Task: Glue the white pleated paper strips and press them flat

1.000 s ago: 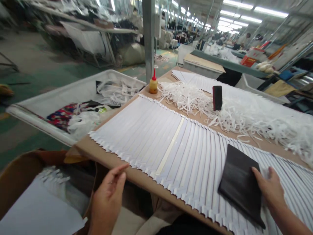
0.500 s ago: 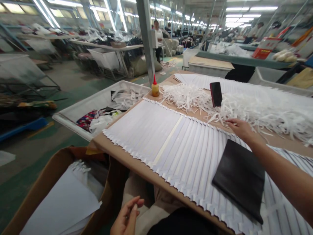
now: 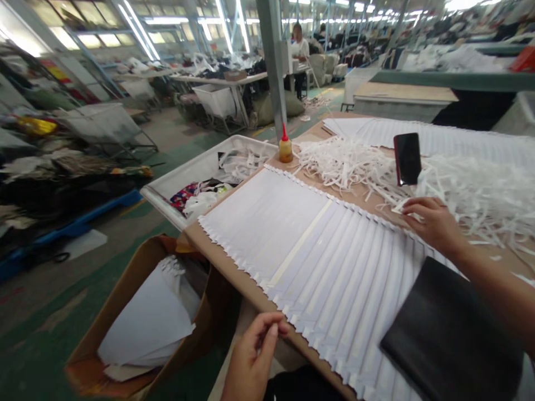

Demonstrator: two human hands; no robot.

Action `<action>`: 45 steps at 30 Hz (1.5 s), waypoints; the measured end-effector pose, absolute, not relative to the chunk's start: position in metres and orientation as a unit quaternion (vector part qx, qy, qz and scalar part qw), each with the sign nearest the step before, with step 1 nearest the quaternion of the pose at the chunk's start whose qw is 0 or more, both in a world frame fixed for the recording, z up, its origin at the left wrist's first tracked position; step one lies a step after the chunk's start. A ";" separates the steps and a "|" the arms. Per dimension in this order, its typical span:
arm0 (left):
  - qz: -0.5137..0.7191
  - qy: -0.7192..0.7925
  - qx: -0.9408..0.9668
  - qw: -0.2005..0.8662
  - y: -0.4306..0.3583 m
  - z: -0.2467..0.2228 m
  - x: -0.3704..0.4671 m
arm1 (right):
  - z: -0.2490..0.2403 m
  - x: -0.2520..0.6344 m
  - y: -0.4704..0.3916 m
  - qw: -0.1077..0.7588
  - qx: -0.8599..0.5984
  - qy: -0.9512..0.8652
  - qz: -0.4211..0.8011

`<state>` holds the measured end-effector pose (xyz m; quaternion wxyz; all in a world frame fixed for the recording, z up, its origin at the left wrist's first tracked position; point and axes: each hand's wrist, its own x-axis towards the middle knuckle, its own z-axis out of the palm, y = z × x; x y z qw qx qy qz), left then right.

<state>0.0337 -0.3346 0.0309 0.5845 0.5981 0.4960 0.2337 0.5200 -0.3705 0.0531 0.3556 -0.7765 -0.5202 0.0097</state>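
Observation:
My right hand (image 3: pixel 437 225) is over the far edge of the overlapping white sheets, its fingertips pinched on the end of a white strip (image 3: pixel 399 209) beside a loose pile of white strips (image 3: pixel 340 161). My left hand (image 3: pixel 254 353) hovers by the table's near edge, fingers curled in and thumb against them, with nothing visible in it. Between the hands lie the white sheets (image 3: pixel 267 217), fanned in a long overlapping row with notched ends. A black flat pad or folder (image 3: pixel 449 328) rests on their right part, below my right forearm.
A phone (image 3: pixel 408 159) stands tilted among the strips. A glue bottle with a red nozzle (image 3: pixel 285 146) is at the table's far left corner, by a grey post (image 3: pixel 273 72). A white bin (image 3: pixel 161 203) and a cardboard box (image 3: pixel 125 284) holding white sheets flank the table's left side.
The view has swung left. My left hand has risen toward the table edge. My right hand stays at the strips, now with a white strip end showing at its fingertips.

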 end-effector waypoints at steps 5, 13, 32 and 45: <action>0.210 0.383 0.634 0.638 -0.334 0.057 0.101 | 0.045 0.464 -0.400 0.263 -0.659 -0.702 0.056; 0.136 0.334 0.765 0.534 -0.341 0.063 0.138 | 0.050 0.337 -0.416 0.137 -0.613 -0.728 0.275; 0.172 0.461 0.490 0.719 -0.338 0.028 0.078 | 0.060 0.299 -0.340 0.089 -0.625 -0.658 0.410; 0.247 0.445 0.729 0.458 -0.333 0.020 0.044 | 0.062 0.293 -0.307 0.026 -0.658 -0.695 0.288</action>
